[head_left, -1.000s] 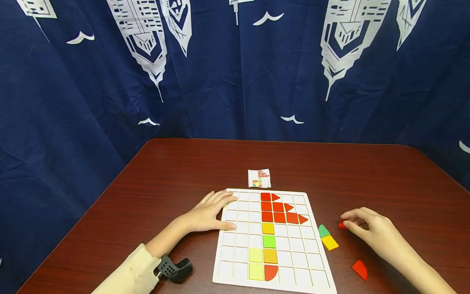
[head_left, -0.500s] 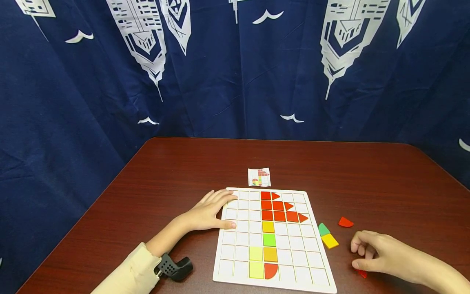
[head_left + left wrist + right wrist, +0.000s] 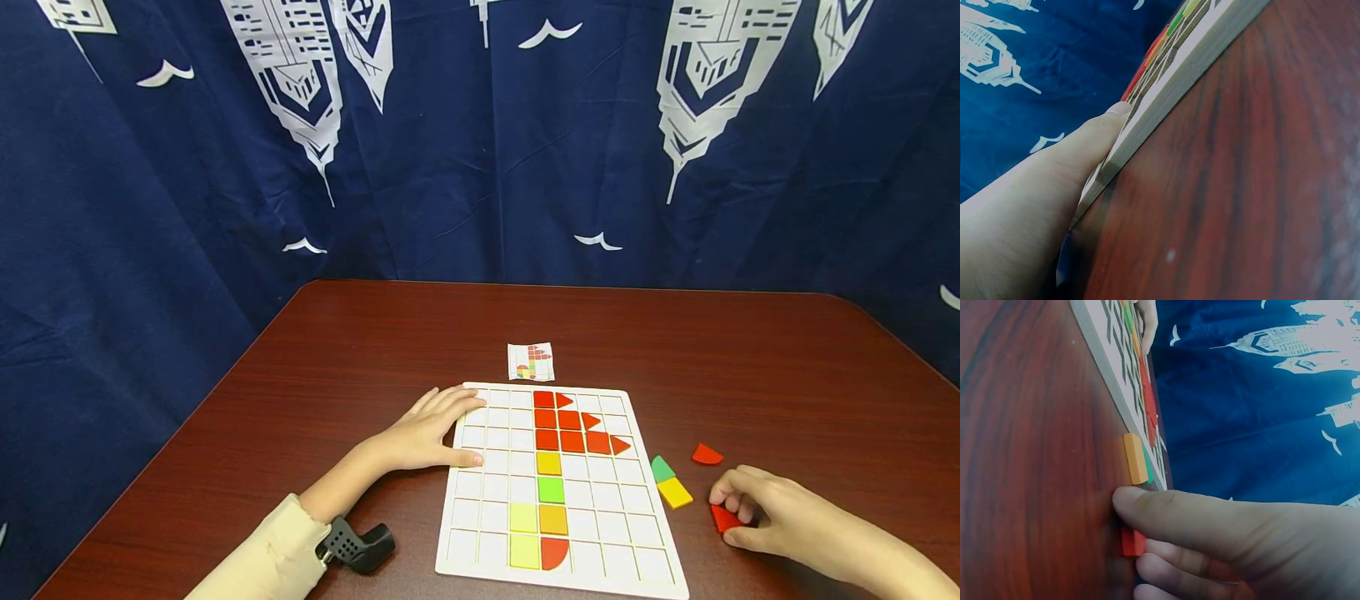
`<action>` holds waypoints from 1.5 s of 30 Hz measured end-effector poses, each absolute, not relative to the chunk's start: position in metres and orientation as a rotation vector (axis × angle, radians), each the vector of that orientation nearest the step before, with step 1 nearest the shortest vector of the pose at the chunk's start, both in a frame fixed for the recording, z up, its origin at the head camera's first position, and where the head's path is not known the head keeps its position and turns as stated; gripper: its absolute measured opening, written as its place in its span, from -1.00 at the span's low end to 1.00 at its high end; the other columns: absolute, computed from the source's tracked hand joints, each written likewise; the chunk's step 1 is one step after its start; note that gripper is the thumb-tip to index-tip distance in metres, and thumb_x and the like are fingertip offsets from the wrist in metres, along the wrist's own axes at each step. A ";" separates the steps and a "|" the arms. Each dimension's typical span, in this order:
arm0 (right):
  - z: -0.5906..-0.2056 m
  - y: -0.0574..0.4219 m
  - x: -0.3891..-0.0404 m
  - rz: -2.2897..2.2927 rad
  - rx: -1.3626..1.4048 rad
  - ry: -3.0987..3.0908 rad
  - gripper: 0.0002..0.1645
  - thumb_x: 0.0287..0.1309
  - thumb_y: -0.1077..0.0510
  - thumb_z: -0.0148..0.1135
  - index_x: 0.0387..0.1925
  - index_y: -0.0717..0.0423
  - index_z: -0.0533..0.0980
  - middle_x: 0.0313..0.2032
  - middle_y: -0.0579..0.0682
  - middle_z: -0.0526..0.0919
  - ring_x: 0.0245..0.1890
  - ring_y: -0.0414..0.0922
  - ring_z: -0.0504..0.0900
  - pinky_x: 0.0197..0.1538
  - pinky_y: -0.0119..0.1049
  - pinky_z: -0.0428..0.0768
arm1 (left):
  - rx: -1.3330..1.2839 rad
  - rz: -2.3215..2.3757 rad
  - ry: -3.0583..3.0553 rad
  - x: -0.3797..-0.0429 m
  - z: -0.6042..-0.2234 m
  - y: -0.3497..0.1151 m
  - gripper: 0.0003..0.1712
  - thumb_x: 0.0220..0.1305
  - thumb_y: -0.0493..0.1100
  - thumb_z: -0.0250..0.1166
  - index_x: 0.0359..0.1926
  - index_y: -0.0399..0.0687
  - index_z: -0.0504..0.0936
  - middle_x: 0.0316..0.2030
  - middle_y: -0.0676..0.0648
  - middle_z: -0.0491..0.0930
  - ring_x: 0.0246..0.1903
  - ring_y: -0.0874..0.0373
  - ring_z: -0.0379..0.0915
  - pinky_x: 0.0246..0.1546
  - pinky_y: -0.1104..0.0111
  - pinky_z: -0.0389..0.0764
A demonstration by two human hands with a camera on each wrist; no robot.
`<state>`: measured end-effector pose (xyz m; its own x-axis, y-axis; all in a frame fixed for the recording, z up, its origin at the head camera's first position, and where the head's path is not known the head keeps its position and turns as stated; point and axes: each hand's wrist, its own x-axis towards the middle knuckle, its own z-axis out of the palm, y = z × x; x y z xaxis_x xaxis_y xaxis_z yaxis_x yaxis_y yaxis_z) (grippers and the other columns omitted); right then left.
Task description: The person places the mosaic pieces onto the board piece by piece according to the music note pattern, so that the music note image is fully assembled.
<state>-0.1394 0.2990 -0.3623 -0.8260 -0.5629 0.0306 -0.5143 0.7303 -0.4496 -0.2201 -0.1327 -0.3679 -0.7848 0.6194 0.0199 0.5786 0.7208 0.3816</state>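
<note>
A white gridded board point(image 3: 607, 533) lies on the table, bearing red squares and triangles, a column of yellow, green and orange squares, and a red quarter circle. My left hand point(image 3: 427, 433) rests on its left edge, fingers spread and straight, thumb on the surface. In the left wrist view the thumb point(image 3: 1094, 137) lies along the board's rim. To the right of the board, my right hand point(image 3: 780, 510) pinches a red quarter-circle tile point(image 3: 723, 518) between thumb and curled fingers, at the table. The right wrist view shows that tile point(image 3: 1132, 542) partly hidden by the thumb.
A green quarter-circle tile point(image 3: 662, 468) and a yellow square tile point(image 3: 675, 493) lie against the board's right edge. Another red quarter-circle tile point(image 3: 707, 454) sits beyond my right hand. A small pattern card point(image 3: 530, 362) lies behind the board.
My right hand has left the farther red tile and come nearer to the front, to the other red tile. That tile has shifted and turned slightly away. The left hand stays put.
</note>
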 end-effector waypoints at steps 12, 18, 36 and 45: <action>-0.365 0.292 -0.138 -0.697 -0.924 2.906 -0.62 -0.19 0.24 0.39 -0.37 -0.02 0.35 -0.50 -0.39 0.33 -0.49 -0.53 0.26 -0.52 -0.54 0.30 | 0.963 0.559 2.813 -0.221 -0.368 -0.132 -0.11 0.04 0.37 0.14 0.34 0.19 0.11 0.37 0.01 0.04 0.39 0.11 -0.18 0.39 0.10 -0.29; -0.359 0.279 -0.135 -0.761 -0.878 2.860 -0.70 0.00 0.16 0.29 -0.31 -0.07 0.32 -0.52 -0.38 0.38 -0.51 -0.51 0.29 -0.52 -0.51 0.23 | 0.958 0.551 2.813 -0.220 -0.368 -0.132 -0.10 0.04 0.38 0.14 0.34 0.19 0.10 0.37 0.01 0.04 0.39 0.09 -0.17 0.39 0.10 -0.28; -0.344 0.139 -0.142 -1.275 -0.895 2.561 -0.82 0.06 0.04 0.25 -0.33 0.03 0.50 -0.52 -0.23 0.50 -0.53 -0.42 0.39 -0.46 -0.53 0.39 | 0.962 0.561 2.808 -0.220 -0.367 -0.132 -0.11 0.04 0.39 0.13 0.34 0.20 0.11 0.37 0.01 0.04 0.40 0.10 -0.18 0.39 0.10 -0.29; -0.354 0.111 -0.158 -1.274 -0.856 2.628 -0.90 0.05 0.14 0.26 -0.37 0.06 0.54 -0.54 -0.19 0.55 -0.54 -0.43 0.41 -0.42 -0.53 0.45 | 0.946 0.587 2.800 -0.220 -0.369 -0.132 -0.13 0.05 0.37 0.14 0.33 0.20 0.11 0.37 0.01 0.04 0.39 0.07 -0.17 0.39 0.09 -0.29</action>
